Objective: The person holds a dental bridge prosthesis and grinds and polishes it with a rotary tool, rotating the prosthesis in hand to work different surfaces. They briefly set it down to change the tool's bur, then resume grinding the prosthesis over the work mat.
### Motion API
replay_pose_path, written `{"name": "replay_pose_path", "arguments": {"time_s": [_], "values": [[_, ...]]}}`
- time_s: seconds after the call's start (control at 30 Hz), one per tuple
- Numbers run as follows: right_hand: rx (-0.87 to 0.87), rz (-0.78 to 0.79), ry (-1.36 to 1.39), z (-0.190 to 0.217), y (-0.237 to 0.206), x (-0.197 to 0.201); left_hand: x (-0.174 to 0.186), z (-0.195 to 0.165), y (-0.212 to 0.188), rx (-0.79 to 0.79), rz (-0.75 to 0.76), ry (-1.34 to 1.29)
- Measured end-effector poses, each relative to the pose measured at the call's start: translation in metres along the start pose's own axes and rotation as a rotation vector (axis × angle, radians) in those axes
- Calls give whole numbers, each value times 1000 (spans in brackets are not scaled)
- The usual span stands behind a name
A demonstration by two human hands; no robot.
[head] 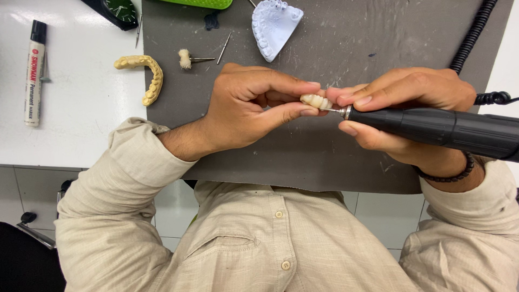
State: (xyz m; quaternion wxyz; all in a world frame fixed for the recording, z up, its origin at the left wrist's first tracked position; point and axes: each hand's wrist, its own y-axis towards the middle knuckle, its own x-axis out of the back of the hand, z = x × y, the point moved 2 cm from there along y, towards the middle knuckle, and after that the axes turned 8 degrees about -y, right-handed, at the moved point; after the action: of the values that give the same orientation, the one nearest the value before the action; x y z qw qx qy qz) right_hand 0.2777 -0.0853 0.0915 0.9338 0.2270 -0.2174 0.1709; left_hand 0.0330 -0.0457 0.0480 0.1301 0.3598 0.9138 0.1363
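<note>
Over the near edge of a dark grey mat (324, 157), the left hand (248, 108) pinches a small cream tooth bridge (316, 101); the right hand (411, 105) is closed around a black rotary handpiece (448, 130), its bit apparently touching the bridge. Open mat lies beyond; a pale blue dental cast (275, 24) sits far off.

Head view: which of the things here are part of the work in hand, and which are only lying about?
In use:
- small row of teeth, pinched in the left hand
- black handheld grinder, held in the right hand, its tip at the teeth

Lying about:
- yellow arch of teeth
- pale blue jaw cast
- marker pen
- small buffing bit
- wristwatch
</note>
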Motion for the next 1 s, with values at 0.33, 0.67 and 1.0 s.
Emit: {"name": "replay_pose_path", "arguments": {"time_s": [0.33, 0.67, 1.0], "values": [[5, -30, 47, -3, -1, -1, 0, 0, 0, 0, 10, -18], [-2, -39, 51, -1, 1, -2, 1, 0, 0, -10, 8, -5], [-60, -68, 130, -2, 1, -2, 1, 0, 1, -3, 20, -27]]}}
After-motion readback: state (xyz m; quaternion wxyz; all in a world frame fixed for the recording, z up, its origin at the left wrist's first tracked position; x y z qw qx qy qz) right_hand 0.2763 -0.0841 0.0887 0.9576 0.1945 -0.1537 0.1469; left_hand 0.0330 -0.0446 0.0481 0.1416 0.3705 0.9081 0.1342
